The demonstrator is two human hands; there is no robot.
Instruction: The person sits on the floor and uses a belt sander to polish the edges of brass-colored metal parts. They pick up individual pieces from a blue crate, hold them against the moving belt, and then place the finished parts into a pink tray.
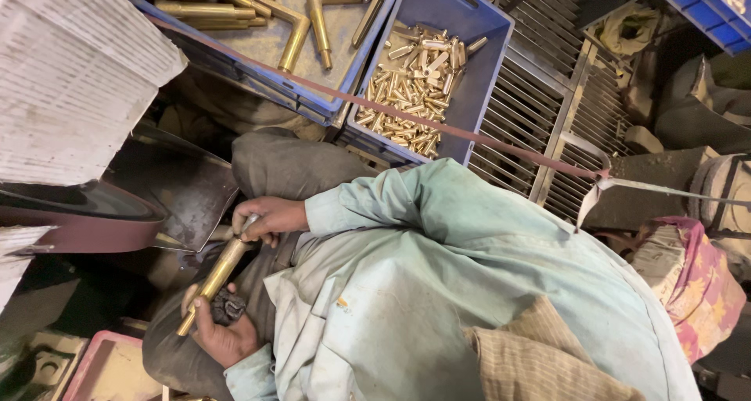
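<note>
Both hands grip a brass tube point(217, 274), right hand point(262, 217) at 12 o'clock, left hand point(219, 334) at 6, beside a belt point(78, 233).

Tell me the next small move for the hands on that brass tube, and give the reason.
Probably ease the long brass tube a little further toward the dark sanding belt. One hand grips its upper end near the belt, the other hand cradles the lower end with a dark rag, so both ends are steadied; whether the tube touches the belt cannot be told.
</note>
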